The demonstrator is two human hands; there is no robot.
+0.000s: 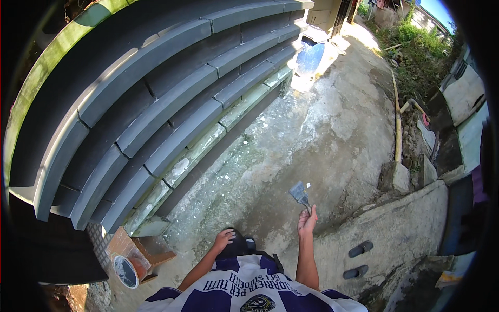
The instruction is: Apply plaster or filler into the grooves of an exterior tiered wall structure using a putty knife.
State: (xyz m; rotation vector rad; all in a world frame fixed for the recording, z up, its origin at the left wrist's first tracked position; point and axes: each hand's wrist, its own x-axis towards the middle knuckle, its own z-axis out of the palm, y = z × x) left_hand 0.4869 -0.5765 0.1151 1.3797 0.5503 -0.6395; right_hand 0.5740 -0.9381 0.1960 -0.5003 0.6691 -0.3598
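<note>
My right hand [307,222] is closed on the handle of a paintbrush [299,193], its wide grey-blue bristles pointing up and away over the concrete. Resting on my dark-clothed knee is my left hand [225,237], with its fingers stretched out and nothing held. Ahead and to the left rise curved steps [171,115] with grey-painted edges. The lowest edge [200,146] is patchy, pale green and white. At the lower left, a tub of grey paint [125,271] sits by a brown wooden stool [152,256].
A blue barrel [310,58] stands at the far end of the steps. Two dark slippers [358,260] lie on a concrete slab to my right. A bamboo pole [397,119] runs along the path's right side, beside plants [416,44] and rubble. White specks dot the concrete floor [275,151].
</note>
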